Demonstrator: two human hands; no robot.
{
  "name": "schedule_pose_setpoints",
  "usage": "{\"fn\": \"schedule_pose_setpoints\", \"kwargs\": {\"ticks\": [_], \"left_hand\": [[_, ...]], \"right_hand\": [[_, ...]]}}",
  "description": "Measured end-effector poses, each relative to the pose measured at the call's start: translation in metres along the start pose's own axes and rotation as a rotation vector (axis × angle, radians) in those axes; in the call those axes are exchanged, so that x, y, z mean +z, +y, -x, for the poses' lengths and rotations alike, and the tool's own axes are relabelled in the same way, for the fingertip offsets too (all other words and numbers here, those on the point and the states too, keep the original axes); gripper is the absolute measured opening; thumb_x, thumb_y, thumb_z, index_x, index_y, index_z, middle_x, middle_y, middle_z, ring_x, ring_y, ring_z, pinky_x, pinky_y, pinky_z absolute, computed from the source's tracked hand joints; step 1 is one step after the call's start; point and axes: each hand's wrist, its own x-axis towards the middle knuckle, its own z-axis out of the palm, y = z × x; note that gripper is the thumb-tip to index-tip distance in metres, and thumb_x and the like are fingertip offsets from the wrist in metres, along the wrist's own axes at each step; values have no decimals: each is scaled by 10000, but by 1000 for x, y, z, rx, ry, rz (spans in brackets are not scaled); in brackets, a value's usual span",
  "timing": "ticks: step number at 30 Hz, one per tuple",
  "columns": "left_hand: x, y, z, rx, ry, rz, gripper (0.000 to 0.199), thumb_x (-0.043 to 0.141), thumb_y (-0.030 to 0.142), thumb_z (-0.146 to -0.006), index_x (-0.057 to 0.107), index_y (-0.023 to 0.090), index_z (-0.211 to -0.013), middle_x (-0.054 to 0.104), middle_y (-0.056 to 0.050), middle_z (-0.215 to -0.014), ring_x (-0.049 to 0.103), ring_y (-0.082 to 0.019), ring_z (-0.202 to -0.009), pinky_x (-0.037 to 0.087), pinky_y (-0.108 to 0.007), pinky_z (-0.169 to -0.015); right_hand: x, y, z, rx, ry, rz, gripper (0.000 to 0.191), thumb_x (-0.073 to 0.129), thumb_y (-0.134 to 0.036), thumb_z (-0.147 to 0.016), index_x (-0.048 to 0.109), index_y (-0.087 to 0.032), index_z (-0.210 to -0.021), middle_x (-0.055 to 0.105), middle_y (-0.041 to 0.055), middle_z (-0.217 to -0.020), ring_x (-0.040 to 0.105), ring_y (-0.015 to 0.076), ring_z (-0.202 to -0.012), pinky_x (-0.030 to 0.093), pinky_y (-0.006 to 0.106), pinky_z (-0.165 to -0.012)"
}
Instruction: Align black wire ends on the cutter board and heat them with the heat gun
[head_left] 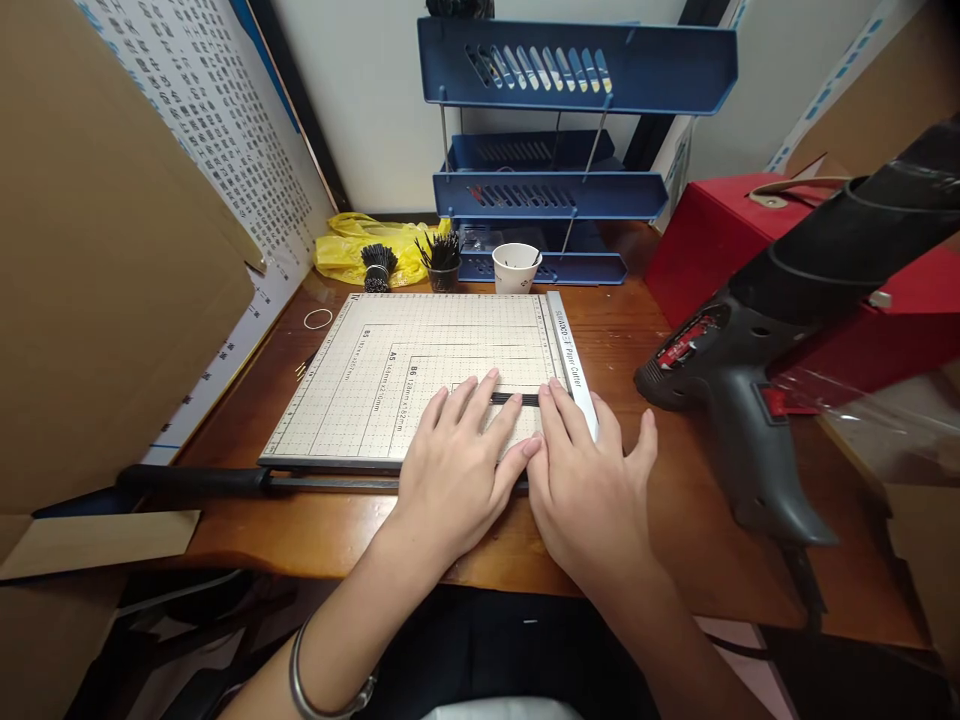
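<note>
Side by side on a gridded paper cutter [360, 400] lie several thin black strips [517, 399], like short tubes or wires. My left hand [461, 465] rests flat over their left end, fingers stretched out. Over their right end lies my right hand [589, 470], its fingers spread and touching the cutter's metal edge rail [571, 365]. The two hands meet at the left thumb. Along the cutter's near side the blade arm with its black handle [195, 481] is down. My palms hide part of the strips.
Behind the cutter stand a bundle of black wires [379, 268], a dark cup of black pieces [442, 270], a white paper cup [516, 270] and a yellow bag [337, 245]. Blue trays [547, 195] rise behind. At right are a heat gun [750, 400] and a red box [712, 230].
</note>
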Motion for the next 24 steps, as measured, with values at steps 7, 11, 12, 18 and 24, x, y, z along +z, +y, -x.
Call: {"fn": "schedule_pose_setpoints", "kwargs": {"ticks": [7,11,12,18,24], "left_hand": [[-2,3,1,-6,-45,-6,542,318,477,-1101,578,159,-1455,458,-117,-1606,464,-347,-1458,402,-605,-1172],[-3,7,3,-23,-85,-30,601,280,529,-1098,508,160,-1512,434,-104,-1618,399,-345,-1505,365,-650,-1183],[-4,7,3,-20,-95,-31,617,267,538,-1098,493,151,-1522,426,-105,-1622,383,-337,-1516,358,-645,-1191],[-7,2,0,80,-183,-3,844,132,683,-1052,431,61,-1538,387,-151,-1633,328,-291,-1549,296,-595,-1239],[-8,-6,-3,155,-217,31,958,100,765,-999,383,36,-1554,341,-167,-1649,308,-300,-1556,257,-610,-1244]], "right_hand": [[-1,1,0,-6,-1,-1,490,372,-244,-1033,533,-159,-1488,553,71,-1527,488,384,-1367,187,754,-1173],[0,1,1,-9,-10,2,490,360,-243,-1038,534,-156,-1489,548,61,-1532,484,389,-1364,192,753,-1166],[0,1,1,-10,-11,4,491,358,-241,-1039,534,-157,-1489,548,57,-1532,482,390,-1365,196,752,-1164],[2,1,1,-21,23,16,482,344,-251,-1051,543,-173,-1482,569,49,-1514,496,382,-1358,193,738,-1172],[-1,1,0,4,-11,-28,496,333,-261,-1050,507,-186,-1509,551,61,-1529,479,369,-1391,176,741,-1177]]}}
